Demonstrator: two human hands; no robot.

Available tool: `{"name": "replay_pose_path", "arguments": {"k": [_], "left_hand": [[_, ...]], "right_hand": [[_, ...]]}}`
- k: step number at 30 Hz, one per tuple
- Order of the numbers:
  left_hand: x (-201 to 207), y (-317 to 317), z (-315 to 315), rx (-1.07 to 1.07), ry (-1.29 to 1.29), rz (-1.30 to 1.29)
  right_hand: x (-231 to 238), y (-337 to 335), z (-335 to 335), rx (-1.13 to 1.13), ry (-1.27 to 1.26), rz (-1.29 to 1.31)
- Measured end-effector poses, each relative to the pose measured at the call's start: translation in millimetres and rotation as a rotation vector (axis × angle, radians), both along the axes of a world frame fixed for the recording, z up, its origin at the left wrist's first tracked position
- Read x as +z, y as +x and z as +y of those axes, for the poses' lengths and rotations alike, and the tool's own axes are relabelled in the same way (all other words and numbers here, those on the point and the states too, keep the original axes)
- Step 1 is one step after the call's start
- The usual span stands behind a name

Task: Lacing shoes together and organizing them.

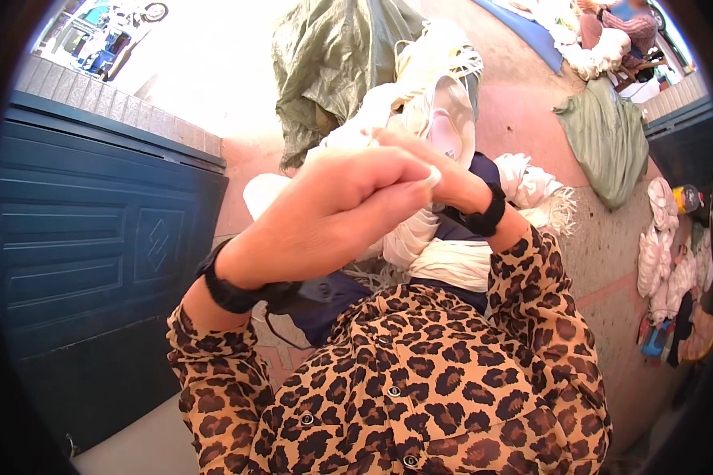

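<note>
One wide pink and tan floor [523, 115] lies around the white heap [424, 91], a pile of soft cloth and loose strands at the wearer's lap. To the left of the heap, well apart from it, is a big dark blue door [63, 237]. Far off past the heap, to the right, a person [630, 32] sits by more white stuff. Close to the wearer's side of the heap is a spotted shirt [436, 380], tan with brown and black spots. Just past the heap, a bit to the left, is a crumpled gray-green sack [325, 71]. A flat green sack [606, 142] lies on the floor to the right of the heap.

The left hand [325, 210] is in front of the heap, with its fingers curled and its thumb up against them. The right hand [432, 162] is behind it, also over the heap, and part of it is hidden. Both hands are close together. I cannot tell how far open each grip is, or what it has hold of. To the right of the heap, well apart, is a small yellow and red bottle [687, 199].
</note>
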State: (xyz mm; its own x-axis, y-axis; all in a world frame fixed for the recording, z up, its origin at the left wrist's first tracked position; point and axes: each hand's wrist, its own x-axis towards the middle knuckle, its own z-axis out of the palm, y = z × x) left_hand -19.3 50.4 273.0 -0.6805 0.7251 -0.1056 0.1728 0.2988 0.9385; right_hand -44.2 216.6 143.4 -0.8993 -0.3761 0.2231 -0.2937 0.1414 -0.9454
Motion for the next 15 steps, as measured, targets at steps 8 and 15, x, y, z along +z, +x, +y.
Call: {"name": "replay_pose_path", "arguments": {"k": [8, 15], "left_hand": [[-47.7, -86.0, -3.8, 0.203, 0.347, 0.122], [-155.4, -85.2, 14.1, 0.136, 0.061, 0.025]], "right_hand": [[37.1, 12.6, 26.8, 0.095, 0.145, -0.028], [35.3, 36.4, 46.8, 0.25, 0.169, 0.09]]}}
